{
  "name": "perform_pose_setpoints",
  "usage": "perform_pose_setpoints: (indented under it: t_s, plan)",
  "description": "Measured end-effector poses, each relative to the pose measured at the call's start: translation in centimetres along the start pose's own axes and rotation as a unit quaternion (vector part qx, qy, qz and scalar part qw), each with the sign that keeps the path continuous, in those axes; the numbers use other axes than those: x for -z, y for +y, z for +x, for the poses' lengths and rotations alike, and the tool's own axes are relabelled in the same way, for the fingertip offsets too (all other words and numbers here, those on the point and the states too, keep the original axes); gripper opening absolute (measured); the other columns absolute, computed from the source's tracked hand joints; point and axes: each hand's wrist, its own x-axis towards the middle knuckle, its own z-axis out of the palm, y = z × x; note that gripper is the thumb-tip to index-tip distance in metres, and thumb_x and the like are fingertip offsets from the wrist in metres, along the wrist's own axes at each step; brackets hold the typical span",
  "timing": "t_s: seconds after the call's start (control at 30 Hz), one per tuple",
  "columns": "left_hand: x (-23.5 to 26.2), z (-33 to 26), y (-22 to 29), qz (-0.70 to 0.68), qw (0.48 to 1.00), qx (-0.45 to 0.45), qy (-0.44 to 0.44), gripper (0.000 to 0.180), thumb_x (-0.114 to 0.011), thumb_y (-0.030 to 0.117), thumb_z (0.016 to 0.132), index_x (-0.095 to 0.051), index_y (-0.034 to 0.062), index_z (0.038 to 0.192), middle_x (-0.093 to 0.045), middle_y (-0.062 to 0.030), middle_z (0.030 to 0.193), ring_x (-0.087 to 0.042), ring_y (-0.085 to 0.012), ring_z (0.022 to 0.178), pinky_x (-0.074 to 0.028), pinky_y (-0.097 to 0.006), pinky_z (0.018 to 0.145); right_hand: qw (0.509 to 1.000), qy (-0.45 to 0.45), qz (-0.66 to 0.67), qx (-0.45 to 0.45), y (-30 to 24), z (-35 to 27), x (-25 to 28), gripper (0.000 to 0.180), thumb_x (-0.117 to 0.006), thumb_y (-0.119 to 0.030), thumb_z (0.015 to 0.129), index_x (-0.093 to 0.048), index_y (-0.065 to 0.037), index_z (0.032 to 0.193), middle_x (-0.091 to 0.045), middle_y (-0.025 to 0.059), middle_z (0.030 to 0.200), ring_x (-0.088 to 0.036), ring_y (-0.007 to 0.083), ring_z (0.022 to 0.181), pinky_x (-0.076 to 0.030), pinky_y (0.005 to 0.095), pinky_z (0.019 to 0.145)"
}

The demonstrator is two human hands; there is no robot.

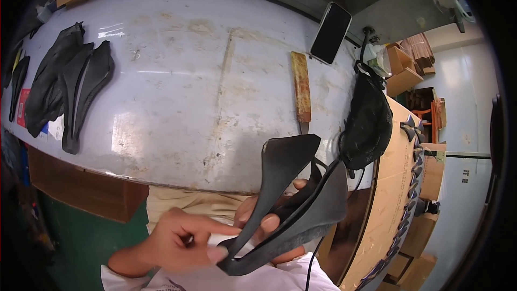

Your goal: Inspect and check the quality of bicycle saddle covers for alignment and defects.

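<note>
A black forked saddle-shaped shell (293,199) is held over my lap, below the table's near edge. My right hand (264,218) grips it from underneath, with fingers showing through its central slot. My left hand (180,240) has its index finger stretched out and touches the shell's narrow lower tip. A small dark object sits between the left hand's fingers; what it is cannot be told.
A worn white table (177,91) carries a stack of similar black shells (64,86) at the left, a rusty flat tool (301,89), a dark phone (330,32) and a black mesh bag (369,121). Cardboard boxes (404,70) stand at the right.
</note>
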Motion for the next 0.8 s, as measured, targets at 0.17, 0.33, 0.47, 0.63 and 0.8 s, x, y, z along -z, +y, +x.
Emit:
perform_pose_setpoints:
  t_s: [0.17,0.33,0.47,0.63,0.8]
  plan:
    - [-1.3,3.1,-0.1,-0.225,0.946,-0.039,0.228,0.073,-0.057,0.002,0.095,-0.017,0.0071,0.155,-0.061,-0.0012,0.082,-0.050,-0.0004,0.068,-0.037,-0.017,0.061,0.979,-0.114,-0.036,-0.167,-0.5,1.4,-2.8,0.040,-0.069,-0.001,0.088,-0.056,-0.005,0.125,-0.067,0.0149,0.103,-0.066,0.0248,0.095,-0.052,0.0353,0.083]
    - [-2.9,4.0,0.4,-0.245,0.930,-0.097,0.255,0.069,-0.052,0.007,0.098,-0.012,0.0055,0.155,-0.057,-0.0141,0.128,-0.059,-0.0101,0.104,-0.046,-0.023,0.089,0.923,-0.302,-0.236,-0.032,0.4,1.2,0.3,0.035,-0.072,-0.003,0.086,-0.061,-0.004,0.119,-0.067,0.0135,0.105,-0.064,0.0227,0.100,-0.050,0.0343,0.086]
    - [-2.5,3.8,-0.5,-0.182,0.945,-0.092,0.257,0.071,-0.048,0.001,0.100,-0.005,0.0095,0.156,-0.063,-0.0060,0.105,-0.054,-0.0009,0.079,-0.042,-0.018,0.067,0.849,-0.448,-0.266,-0.092,1.9,4.5,1.8,0.027,-0.072,-0.014,0.087,-0.065,-0.001,0.109,-0.067,0.0121,0.105,-0.063,0.0216,0.100,-0.049,0.0378,0.085]
    - [-2.5,4.0,-1.3,-0.186,0.943,-0.096,0.259,0.067,-0.047,0.004,0.101,-0.007,0.0090,0.155,-0.061,-0.0064,0.109,-0.054,-0.0029,0.085,-0.043,-0.019,0.074,0.969,-0.209,-0.132,0.004,3.6,0.5,3.9,0.063,-0.073,-0.016,0.089,-0.041,-0.015,0.143,-0.061,0.0059,0.102,-0.058,0.0148,0.095,-0.045,0.0343,0.090]
    - [-3.0,4.5,-1.7,-0.184,0.943,-0.112,0.253,0.064,-0.046,0.006,0.102,-0.008,0.0072,0.154,-0.054,-0.0109,0.125,-0.055,-0.0080,0.102,-0.044,-0.025,0.088,0.961,-0.077,-0.256,0.066,3.1,-0.6,0.6,0.053,-0.068,-0.017,0.091,-0.041,-0.012,0.136,-0.055,0.0036,0.094,-0.055,0.0122,0.089,-0.044,0.0303,0.088]
